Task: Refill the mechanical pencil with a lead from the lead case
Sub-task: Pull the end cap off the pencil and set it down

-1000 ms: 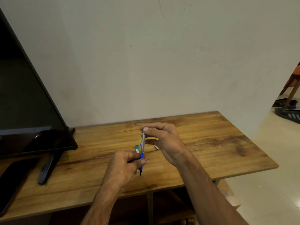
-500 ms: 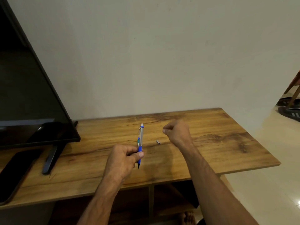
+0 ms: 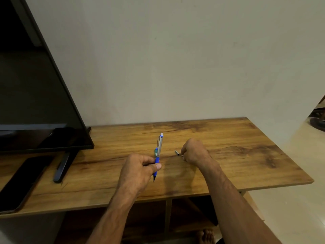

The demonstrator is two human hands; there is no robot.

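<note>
The left hand (image 3: 139, 166) grips the pencil (image 3: 159, 147) upright, maybe to feed lead in the top. The right hand (image 3: 194, 152) curls beside the small cap (image 3: 177, 153); I cannot tell if it holds anything.

l hand (image 3: 139, 171) & r hand (image 3: 195, 152) both bare. l forearm (image 3: 112, 217) & r forearm (image 3: 233, 208) bare too, up to frame edge. veins + tendons stand out on back of l hand; thumbnail (image 3: 158, 166) cut short. r forearm lean w/ faint vein lines. bare toes (image 3: 206, 235) at frame bottom.
</note>
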